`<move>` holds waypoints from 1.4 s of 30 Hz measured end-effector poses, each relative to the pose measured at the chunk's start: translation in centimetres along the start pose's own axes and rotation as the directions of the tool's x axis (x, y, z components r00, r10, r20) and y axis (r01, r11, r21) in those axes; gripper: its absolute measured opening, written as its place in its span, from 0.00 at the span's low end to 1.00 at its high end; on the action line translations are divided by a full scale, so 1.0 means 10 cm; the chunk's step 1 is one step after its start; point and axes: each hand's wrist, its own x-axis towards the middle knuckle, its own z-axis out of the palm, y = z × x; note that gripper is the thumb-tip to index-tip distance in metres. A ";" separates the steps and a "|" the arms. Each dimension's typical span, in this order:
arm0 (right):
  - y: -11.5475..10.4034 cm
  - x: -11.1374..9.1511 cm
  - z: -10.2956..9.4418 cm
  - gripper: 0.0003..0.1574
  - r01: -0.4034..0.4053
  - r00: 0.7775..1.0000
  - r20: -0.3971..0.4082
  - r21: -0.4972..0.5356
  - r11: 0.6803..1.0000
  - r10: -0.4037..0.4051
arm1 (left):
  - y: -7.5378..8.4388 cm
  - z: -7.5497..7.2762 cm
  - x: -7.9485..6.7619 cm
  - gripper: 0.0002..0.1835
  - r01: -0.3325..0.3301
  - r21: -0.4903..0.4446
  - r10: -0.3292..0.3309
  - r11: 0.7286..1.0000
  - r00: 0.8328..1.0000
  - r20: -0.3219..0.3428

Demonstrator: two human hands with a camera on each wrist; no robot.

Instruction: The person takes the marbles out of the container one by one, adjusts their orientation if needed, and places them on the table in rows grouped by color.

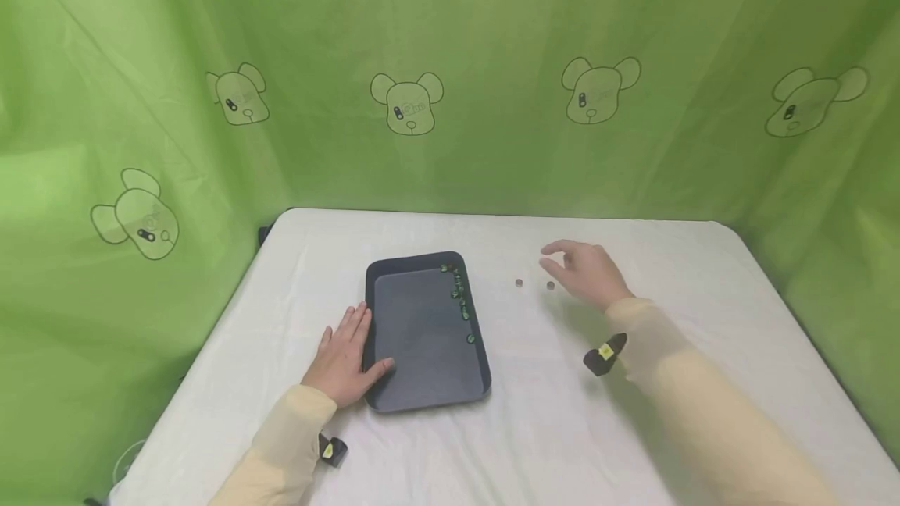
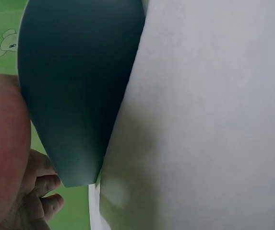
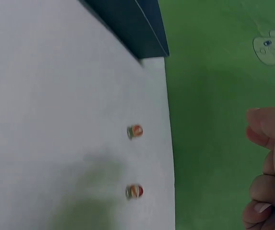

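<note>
A dark rectangular tray (image 1: 422, 334) lies on the table, with several small greenish glass marbles (image 1: 465, 315) along its right wall. My left hand (image 1: 344, 361) rests on the tray's left rim, fingers stretched along the outside and thumb reaching over the edge. In the left wrist view the tray's outer wall (image 2: 79, 91) stands beside the palm. Right of the tray, two loose marbles (image 3: 135, 131) with orange-red and green colouring sit on the cloth. Raised above and beside the right one (image 1: 551, 286), my right hand (image 1: 589, 272) has thumb and forefinger apart, nothing visible between them.
A white cloth (image 1: 548, 428) covers the table. Green curtains (image 1: 492, 162) printed with bear heads hang behind and at both sides. Each sleeve has a black wrist device (image 1: 603, 355) with a yellow label.
</note>
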 end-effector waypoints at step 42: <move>-0.77 0.33 0.95 0.08 0.199 0.966 0.200 -0.167 0.966 -0.164 | -0.01 0.03 0.01 0.44 0.045 0.002 -0.045 0.999 0.999 -0.011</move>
